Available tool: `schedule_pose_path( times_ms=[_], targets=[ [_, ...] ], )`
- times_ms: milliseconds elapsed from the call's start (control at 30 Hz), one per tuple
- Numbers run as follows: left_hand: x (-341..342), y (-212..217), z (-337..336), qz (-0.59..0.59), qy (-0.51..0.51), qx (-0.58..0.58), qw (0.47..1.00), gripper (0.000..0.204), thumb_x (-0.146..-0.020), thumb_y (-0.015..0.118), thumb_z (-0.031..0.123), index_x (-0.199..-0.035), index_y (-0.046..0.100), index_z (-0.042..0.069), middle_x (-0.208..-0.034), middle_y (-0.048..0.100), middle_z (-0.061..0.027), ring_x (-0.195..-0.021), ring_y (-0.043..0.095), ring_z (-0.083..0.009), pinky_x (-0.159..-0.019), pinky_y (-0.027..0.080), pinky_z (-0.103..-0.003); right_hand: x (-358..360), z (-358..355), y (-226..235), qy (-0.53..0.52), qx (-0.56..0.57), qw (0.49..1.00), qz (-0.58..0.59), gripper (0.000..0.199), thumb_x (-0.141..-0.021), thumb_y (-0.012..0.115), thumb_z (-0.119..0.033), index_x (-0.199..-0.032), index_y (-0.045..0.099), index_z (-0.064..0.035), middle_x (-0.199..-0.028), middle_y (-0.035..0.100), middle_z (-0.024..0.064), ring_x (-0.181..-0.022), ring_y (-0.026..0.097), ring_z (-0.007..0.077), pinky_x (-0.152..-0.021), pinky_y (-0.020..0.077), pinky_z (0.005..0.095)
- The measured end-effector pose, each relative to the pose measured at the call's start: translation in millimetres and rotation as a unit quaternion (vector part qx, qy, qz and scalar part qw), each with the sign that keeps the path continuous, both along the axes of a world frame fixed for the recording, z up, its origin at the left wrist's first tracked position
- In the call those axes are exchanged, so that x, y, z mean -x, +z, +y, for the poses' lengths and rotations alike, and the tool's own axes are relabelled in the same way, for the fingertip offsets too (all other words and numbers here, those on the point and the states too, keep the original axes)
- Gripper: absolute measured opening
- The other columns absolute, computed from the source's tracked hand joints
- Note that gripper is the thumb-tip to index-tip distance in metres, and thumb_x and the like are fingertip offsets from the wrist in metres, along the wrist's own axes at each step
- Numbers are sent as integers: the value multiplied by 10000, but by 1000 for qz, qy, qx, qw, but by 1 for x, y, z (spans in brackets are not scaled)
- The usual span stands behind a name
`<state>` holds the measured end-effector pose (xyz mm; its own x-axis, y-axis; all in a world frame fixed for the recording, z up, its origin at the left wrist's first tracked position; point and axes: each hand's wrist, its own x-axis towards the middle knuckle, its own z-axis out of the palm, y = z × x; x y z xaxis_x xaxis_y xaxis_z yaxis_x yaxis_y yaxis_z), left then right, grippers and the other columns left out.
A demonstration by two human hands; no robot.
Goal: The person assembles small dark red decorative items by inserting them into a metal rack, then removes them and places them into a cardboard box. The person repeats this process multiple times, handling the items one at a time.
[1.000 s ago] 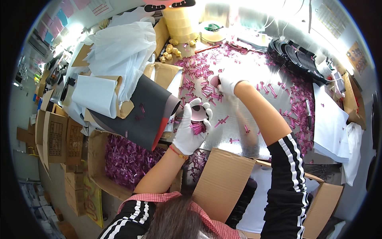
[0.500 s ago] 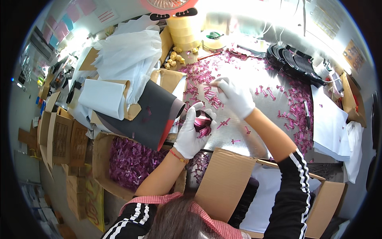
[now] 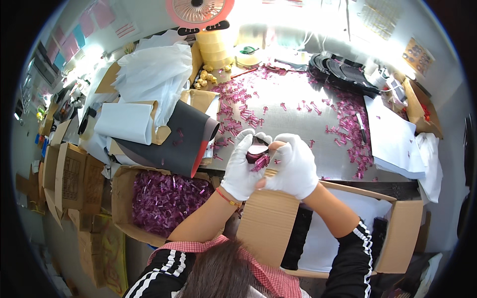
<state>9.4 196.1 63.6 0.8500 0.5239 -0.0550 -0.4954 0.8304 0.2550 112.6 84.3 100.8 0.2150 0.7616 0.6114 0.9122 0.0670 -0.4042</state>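
My left hand point(image 3: 239, 174), in a white glove, is closed around a shiny dark maroon rounded piece point(image 3: 257, 147). Several small magenta metallic pieces point(image 3: 260, 163) are bunched in the same palm. Against it, my right hand point(image 3: 296, 169), gloved with thumb and a fingertip bare, has its fingers bent in at the rounded piece's right edge. Whatever lies between those fingers is too small or hidden to make out. Beyond both hands, many more magenta T-shaped pieces point(image 3: 246, 113) lie loose on the metal tabletop point(image 3: 285, 124).
A carton of magenta pieces point(image 3: 169, 201) stands at lower left. Beneath my right arm is an open carton point(image 3: 405, 238) with white lining. A dark sheet point(image 3: 174, 136) and papers point(image 3: 154, 74) cover the left side; black trays point(image 3: 343, 74), a pen point(image 3: 360, 128) and white sheets point(image 3: 392, 134) lie right.
My right hand has come down and left from above the tabletop to meet my left hand. The left hand keeps its hold on the rounded piece. The view has shifted slightly.
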Motion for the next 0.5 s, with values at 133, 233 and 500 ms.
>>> schedule_pose_path(
  times_ms=[133,233,500],
  targets=[
    [14,8,-13,71,110,-75,989,100,-1003,592,213,-1019,522,144,-1020,604,-59,-989,611,-201,-869,547,-366,34,6,1,-95,1,991,-97,613,-677,809,-552,-996,585,-78,-838,623,55,-733,635,251,-621,520,343],
    [37,36,-24,123,195,-130,964,206,-945,645,80,-1013,451,100,-946,603,-68,-929,633,-175,-845,548,-341,58,9,4,-115,-15,990,-82,495,-705,823,-456,-927,613,-65,-770,646,63,-660,653,242,-583,519,337],
    [102,30,4,203,186,-163,947,206,-941,660,110,-997,463,93,-896,594,-38,-834,613,-123,-780,523,-290,105,24,18,-14,46,995,-85,353,-799,737,-386,-890,602,-73,-750,612,67,-681,644,251,-585,514,374]
  ],
)
